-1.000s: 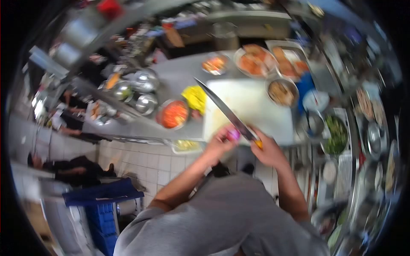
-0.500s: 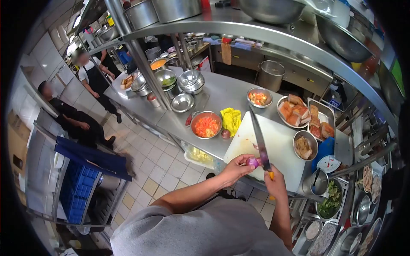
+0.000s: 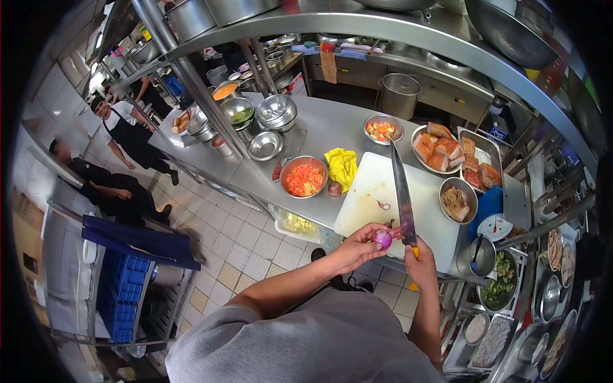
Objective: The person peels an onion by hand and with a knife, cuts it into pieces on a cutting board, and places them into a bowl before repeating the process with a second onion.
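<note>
My left hand point(image 3: 357, 251) grips a purple onion point(image 3: 382, 239) over the near edge of a white cutting board point(image 3: 365, 185). In my right hand point(image 3: 421, 263) is a large knife point(image 3: 404, 203) with a yellow handle, its blade pointing away from me and a strip of onion skin by its heel. A small peel scrap point(image 3: 383, 205) lies on the board. Left of the board are a yellow cloth point(image 3: 341, 169), another onion point(image 3: 334, 188) and a bowl of diced tomato point(image 3: 304, 177).
Bowls and a tray of meat point(image 3: 489, 176) stand at the board's right. A metal post point(image 3: 207, 89) and overhead shelf point(image 3: 319, 24) frame the counter. Two people in aprons or dark clothes point(image 3: 131, 131) point(image 3: 112, 185) are at the left. Leafy greens point(image 3: 499, 290) sit at lower right.
The view has shifted slightly. The onion in my left hand shows more smooth purple surface, and more peel hangs between it and the knife. A person at the left has turned the head this way.
</note>
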Available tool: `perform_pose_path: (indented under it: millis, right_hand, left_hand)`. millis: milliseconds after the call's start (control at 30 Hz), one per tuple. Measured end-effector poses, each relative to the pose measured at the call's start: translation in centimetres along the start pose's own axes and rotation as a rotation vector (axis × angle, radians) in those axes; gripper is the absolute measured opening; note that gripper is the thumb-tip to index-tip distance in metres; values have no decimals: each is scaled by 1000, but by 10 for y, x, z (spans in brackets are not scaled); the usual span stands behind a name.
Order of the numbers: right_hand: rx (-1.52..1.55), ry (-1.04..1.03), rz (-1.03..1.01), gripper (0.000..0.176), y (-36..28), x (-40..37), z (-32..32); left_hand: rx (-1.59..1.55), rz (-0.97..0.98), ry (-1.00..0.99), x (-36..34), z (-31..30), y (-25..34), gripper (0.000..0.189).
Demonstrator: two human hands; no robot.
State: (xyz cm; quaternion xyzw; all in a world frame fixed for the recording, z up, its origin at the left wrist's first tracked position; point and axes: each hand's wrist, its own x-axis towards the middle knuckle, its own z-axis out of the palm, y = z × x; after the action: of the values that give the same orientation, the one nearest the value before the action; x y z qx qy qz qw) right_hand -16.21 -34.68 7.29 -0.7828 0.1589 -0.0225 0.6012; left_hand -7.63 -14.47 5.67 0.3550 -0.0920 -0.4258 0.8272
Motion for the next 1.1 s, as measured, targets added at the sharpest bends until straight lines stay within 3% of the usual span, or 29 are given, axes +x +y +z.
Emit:
perform_pose_path:
  millis: [200, 300, 367, 433, 533, 567, 633, 667, 800, 900, 1100]
  right_hand:
    - [-14, -19, 64, 22, -1, -8, -13]
    - [-92, 23, -50, 34, 0, -10, -22]
    - [-115, 39, -30, 45, -17, -16, -30]
    - [-82, 92, -110, 34, -13, -19, -32]
    - [21, 1, -121, 58, -38, -25, -33]
    - [24, 5, -131, 58, -46, -25, -34]
    - [11, -145, 45, 56, -55, -25, -33]
    - [-32, -112, -60, 57, -51, -21, -26]
    - [-158, -121, -140, 50, -32, -7, -5]
    - [-251, -136, -53, 45, -31, -3, 1]
    - [-321, -143, -73, 40, -38, 4, 3]
  left_hand:
    - [-38, -59, -40, 5, 3, 5, 43]
    - [-32, -29, 83, 9, 11, 5, 43]
    - [-39, 16, 6, 16, 3, 4, 47]
    - [20, -8, 66, 13, 10, 15, 54]
    - [57, -3, 92, 13, 13, 21, 57]
    - [109, 6, 115, 13, 10, 20, 57]
    - [166, 20, 141, 11, 9, 18, 56]
    - [160, 31, 144, 10, 9, 17, 52]
    - [143, 36, 168, 5, 12, 14, 41]
    - [103, 17, 187, 3, -1, 13, 36]
    - [29, -51, 205, -1, -13, 19, 31]
